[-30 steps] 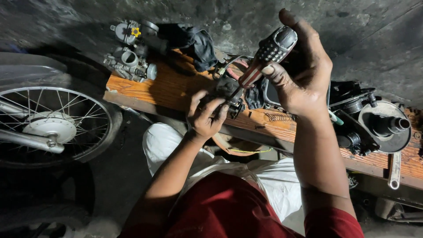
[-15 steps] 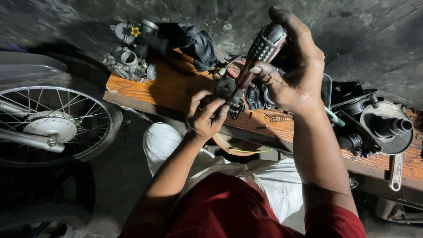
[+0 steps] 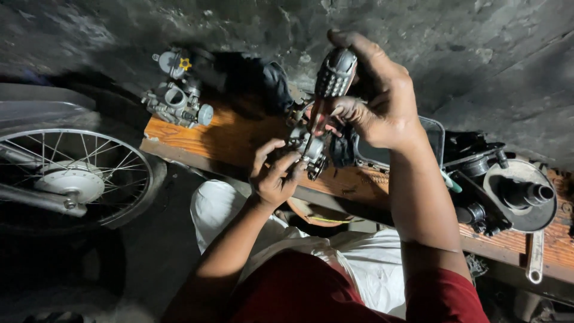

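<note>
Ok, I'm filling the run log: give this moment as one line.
right hand: grips screwdriver | tip on small metal part | left hand: steadies part | wooden board below

Pretty dim overall, with light falling mostly on the wooden bench (image 3: 221, 134) and the right hand (image 3: 382, 107). The lower left corner near the wheel (image 3: 72, 179) sinks into deep shadow. Focus looks decent in the middle, softer and murkier toward the edges.

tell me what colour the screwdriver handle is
Black with grey studs, clearest in the head view: screwdriver handle.
</note>
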